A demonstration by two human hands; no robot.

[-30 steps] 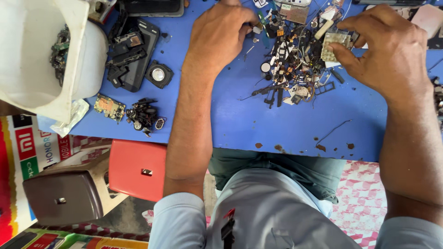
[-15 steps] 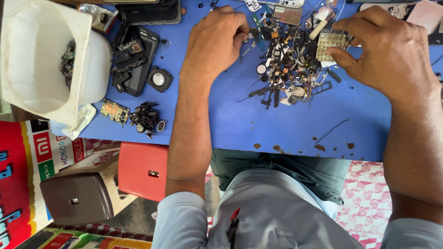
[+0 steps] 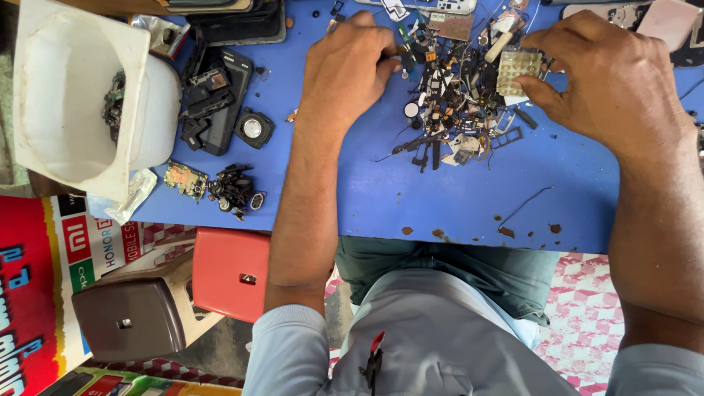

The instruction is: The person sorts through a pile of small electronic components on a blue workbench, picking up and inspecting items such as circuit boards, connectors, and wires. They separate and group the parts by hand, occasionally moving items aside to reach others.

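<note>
While the left hand (image 3: 345, 62) pinches a small part at the scrap pile's (image 3: 455, 103) nine o'clock, the right hand (image 3: 609, 81) grips a keypad board (image 3: 518, 70) at two o'clock; sorting seems underway, needing fine fingertip picking.

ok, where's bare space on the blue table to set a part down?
Bare patches on the blue table: the near strip between the two forearms, below the scrap pile, and the gap between the round speaker and left hand. Crowded: the pile between left hand and right hand, and the far left by the white tub.
</note>
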